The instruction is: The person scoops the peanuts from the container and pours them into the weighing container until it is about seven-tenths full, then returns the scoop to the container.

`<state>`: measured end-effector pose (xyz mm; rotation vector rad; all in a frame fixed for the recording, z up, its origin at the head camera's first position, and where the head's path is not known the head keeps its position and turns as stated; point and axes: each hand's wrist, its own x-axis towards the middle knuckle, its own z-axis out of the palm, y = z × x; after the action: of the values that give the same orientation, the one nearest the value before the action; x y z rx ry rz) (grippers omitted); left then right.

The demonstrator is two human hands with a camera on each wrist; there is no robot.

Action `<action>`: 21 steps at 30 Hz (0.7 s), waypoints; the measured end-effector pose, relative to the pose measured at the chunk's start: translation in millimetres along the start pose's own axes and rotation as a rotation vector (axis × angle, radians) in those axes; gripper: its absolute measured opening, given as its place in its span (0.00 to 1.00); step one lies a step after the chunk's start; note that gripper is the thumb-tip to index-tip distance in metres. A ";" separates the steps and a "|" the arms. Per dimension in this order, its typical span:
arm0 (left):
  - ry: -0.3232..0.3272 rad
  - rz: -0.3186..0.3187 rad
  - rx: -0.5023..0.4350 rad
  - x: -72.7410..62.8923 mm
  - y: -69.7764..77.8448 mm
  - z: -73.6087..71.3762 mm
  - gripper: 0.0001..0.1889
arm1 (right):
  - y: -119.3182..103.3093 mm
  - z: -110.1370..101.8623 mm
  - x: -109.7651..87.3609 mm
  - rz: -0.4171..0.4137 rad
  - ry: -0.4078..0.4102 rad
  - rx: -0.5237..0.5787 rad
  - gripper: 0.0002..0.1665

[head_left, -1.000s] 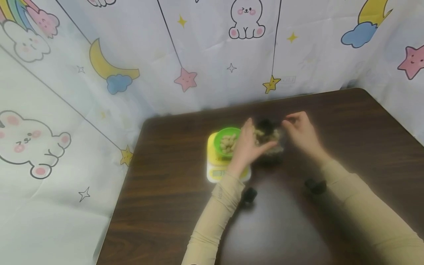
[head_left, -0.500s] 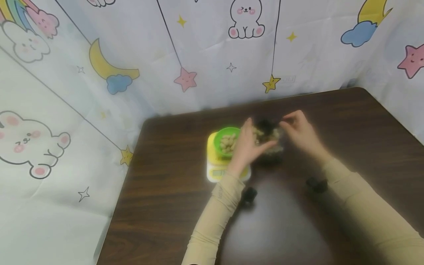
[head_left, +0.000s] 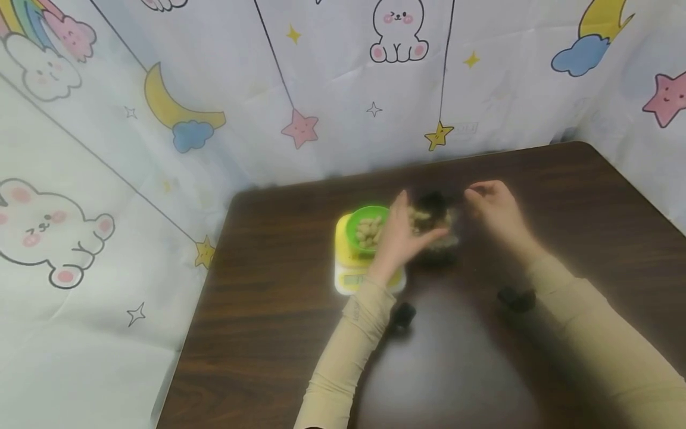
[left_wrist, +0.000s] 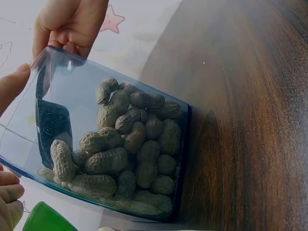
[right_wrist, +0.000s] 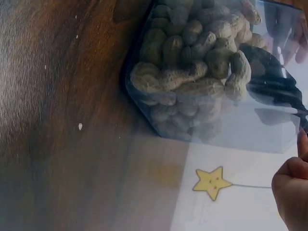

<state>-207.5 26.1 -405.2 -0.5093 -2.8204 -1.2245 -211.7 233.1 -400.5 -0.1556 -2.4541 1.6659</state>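
A clear plastic container (left_wrist: 79, 91) of unshelled peanuts (left_wrist: 107, 161) stands on the table. My left hand (head_left: 396, 241) grips its left side, thumb and fingers spread around the walls. Inside, the dark blade of a scoop (left_wrist: 54, 127) leans among the peanuts. My right hand (head_left: 497, 205) is at the far right of the container, thumb and fingertips pinching the scoop's handle end near the rim. To the left, a green bowl (head_left: 351, 229) with peanuts sits on a yellow and white kitchen scale (head_left: 343, 262), partly covered by my left hand.
The dark wood table (head_left: 268, 310) runs back to a white cloth (head_left: 343, 77) printed with bears, moons and stars. A small pale fleck (right_wrist: 80, 126) lies on the wood near the container. A dark object (head_left: 404, 314) shows beside my left sleeve.
My right hand has shifted a little to the right after a slight move left. My left hand, the container, the bowl and the scale stay in place.
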 end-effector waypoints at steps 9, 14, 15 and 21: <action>0.008 -0.054 -0.008 -1.7 0.4 0.9 0.60 | -11.0 0.6 -5.7 -0.014 -0.010 0.023 0.11; 0.019 -0.056 0.006 -1.7 0.3 0.4 0.60 | -7.6 3.0 -4.2 -0.060 -0.032 0.001 0.14; 0.020 -0.059 0.003 -1.8 0.5 0.1 0.60 | -6.3 2.7 -3.7 -0.063 -0.044 -0.002 0.13; 0.035 -0.071 -0.012 -1.5 1.2 0.6 0.60 | -0.2 -1.6 -2.6 -0.108 -0.120 -0.021 0.12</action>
<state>-205.7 26.9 -405.0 -0.3884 -2.8268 -1.2495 -208.9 234.0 -400.0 0.0748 -2.5168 1.6498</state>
